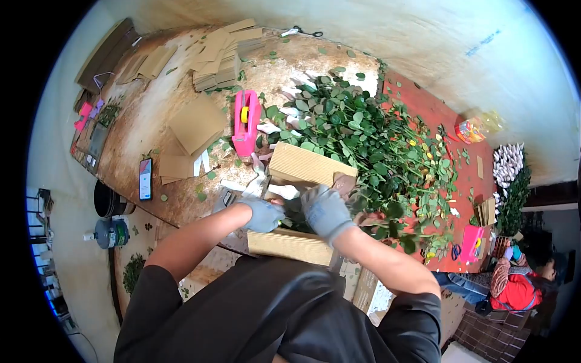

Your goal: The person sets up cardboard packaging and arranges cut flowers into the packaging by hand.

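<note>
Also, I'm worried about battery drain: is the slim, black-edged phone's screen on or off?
On; the phone is lit, showing bright reddish and white areas inside its dark edge.

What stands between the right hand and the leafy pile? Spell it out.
The upper cardboard, with something brown at its right end. Farther right, nothing visible separates the right hand from the leafy pile.

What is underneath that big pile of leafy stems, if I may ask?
Red tabletop shows between the leafy stems at the pile's right edge. Leaves cover whatever lies under its middle.
</note>
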Available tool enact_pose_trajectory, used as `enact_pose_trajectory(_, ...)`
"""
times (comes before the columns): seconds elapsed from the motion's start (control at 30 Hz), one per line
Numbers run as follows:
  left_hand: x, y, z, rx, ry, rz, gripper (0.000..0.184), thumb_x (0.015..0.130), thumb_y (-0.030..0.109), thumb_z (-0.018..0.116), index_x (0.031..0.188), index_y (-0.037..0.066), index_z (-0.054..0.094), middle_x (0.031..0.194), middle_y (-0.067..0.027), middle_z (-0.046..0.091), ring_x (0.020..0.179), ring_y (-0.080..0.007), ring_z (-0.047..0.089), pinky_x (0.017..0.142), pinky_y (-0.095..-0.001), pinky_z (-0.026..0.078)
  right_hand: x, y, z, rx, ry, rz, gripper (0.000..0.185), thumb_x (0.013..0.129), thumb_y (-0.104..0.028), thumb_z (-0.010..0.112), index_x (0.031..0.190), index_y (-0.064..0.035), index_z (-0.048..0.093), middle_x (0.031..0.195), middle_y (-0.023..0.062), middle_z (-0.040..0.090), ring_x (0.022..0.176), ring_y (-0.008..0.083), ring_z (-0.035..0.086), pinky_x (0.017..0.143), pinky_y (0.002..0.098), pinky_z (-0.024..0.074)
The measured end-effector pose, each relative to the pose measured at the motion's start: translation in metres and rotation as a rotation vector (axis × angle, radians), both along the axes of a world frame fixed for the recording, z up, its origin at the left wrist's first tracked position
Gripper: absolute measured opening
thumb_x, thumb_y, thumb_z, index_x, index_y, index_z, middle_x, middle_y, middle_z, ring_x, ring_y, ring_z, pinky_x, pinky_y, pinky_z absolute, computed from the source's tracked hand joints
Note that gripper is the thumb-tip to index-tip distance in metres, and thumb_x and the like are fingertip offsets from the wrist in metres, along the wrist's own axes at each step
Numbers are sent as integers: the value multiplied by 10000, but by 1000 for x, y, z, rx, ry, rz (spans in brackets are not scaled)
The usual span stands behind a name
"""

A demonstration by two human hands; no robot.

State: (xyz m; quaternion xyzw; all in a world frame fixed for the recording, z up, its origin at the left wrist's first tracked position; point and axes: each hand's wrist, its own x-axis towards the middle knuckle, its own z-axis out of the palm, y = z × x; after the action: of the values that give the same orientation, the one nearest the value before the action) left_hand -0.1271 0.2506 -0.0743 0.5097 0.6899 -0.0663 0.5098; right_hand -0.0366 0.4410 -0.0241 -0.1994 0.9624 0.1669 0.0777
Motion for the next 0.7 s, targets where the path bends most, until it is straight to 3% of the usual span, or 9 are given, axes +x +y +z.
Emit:
enact_pose_trajectory(0.07, 3, -8, -16, 148, 47, 56, 502, 1046, 340, 388, 1487, 120, 487, 1645, -68, 324, 1386, -333, 487, 1164, -456, 377, -4, 3, -42, -10, -96, -12, 210, 921, -146, 568, 1094, -46, 634, 994, 97, 658, 929, 252, 650, 650, 380, 531)
enact_pose_trajectory(0.17, 3, -3, -10, 57, 11, 127, 500, 1043, 337, 391, 1500, 156, 478, 1659, -41, 296, 1404, -328, 470, 1178, -454, 358, -4, 9, -81, -221, -205, -99, 190, 914, -128, 577, 1083, -60, 627, 1014, 136, 661, 947, 315, 692, 682, 432, 566)
enact_pose_trajectory(0.33, 3, -3, 1, 78, 33, 37, 498, 1038, 325, 394, 1508, 180, 469, 1659, -15, 302, 1397, -313, 481, 1179, -468, 353, -14, 4, -85, -244, -274, -161, 241, 935, -167, 566, 1142, -51, 606, 1069, 159, 646, 940, 334, 692, 713, 456, 572)
enact_pose_trajectory(0.4, 4, -7, -6, 162, 72, 36, 500, 1034, 323, 397, 1510, 188, 466, 1653, -8, 317, 1381, -302, 500, 1167, -479, 355, -18, -5, -89, -286, -206, -145, 315, 962, -175, 520, 1247, -83, 619, 1077, 137, 656, 934, 374, 690, 657, 654, 568)
enact_pose_trajectory(0.43, 4, -6, -7, 154, 68, 17, 500, 1034, 323, 397, 1510, 188, 466, 1653, -8, 317, 1381, -302, 500, 1167, -479, 355, -19, -9, -90, -255, -225, -145, 349, 958, -183, 526, 1278, -67, 602, 1130, 157, 670, 958, 402, 694, 648, 689, 554)
enact_pose_trajectory(0.53, 1, -6, -1, 95, 74, 13, 511, 1026, 339, 410, 1509, 183, 467, 1642, -4, 341, 1367, -297, 513, 1153, -483, 358, -30, -17, -95, -199, -375, -212, 505, 926, -223, 593, 1397, -62, 504, 1267, 171, 621, 1090, 369, 670, 638, 615, 567)
enact_pose_trajectory(0.6, 1, -6, 7, 155, 35, 106, 529, 1018, 356, 417, 1511, 170, 460, 1599, -26, 416, 1331, -310, 540, 1136, -493, 364, -30, -14, -93, -257, -347, -186, 468, 931, -209, 581, 1372, -60, 529, 1257, 173, 640, 1083, 370, 677, 680, 605, 568)
enact_pose_trajectory(0.63, -1, -5, 16, 229, 60, 164, 455, 1001, 295, 458, 1404, 111, 561, 1450, -117, 565, 1285, -331, 568, 1108, -439, 420, -29, -11, -89, -295, -317, -149, 434, 935, -194, 568, 1347, -58, 554, 1247, 175, 659, 1075, 370, 684, 723, 594, 569)
enact_pose_trajectory(0.7, -14, -5, 13, 327, 15, 293, 427, 982, 272, 493, 1359, 97, 593, 1392, -131, 597, 1243, -336, 586, 1084, -446, 436, -23, -8, -97, -339, -240, -117, 403, 933, -179, 570, 1324, -81, 586, 1233, 176, 678, 1057, 352, 697, 798, 522, 567)
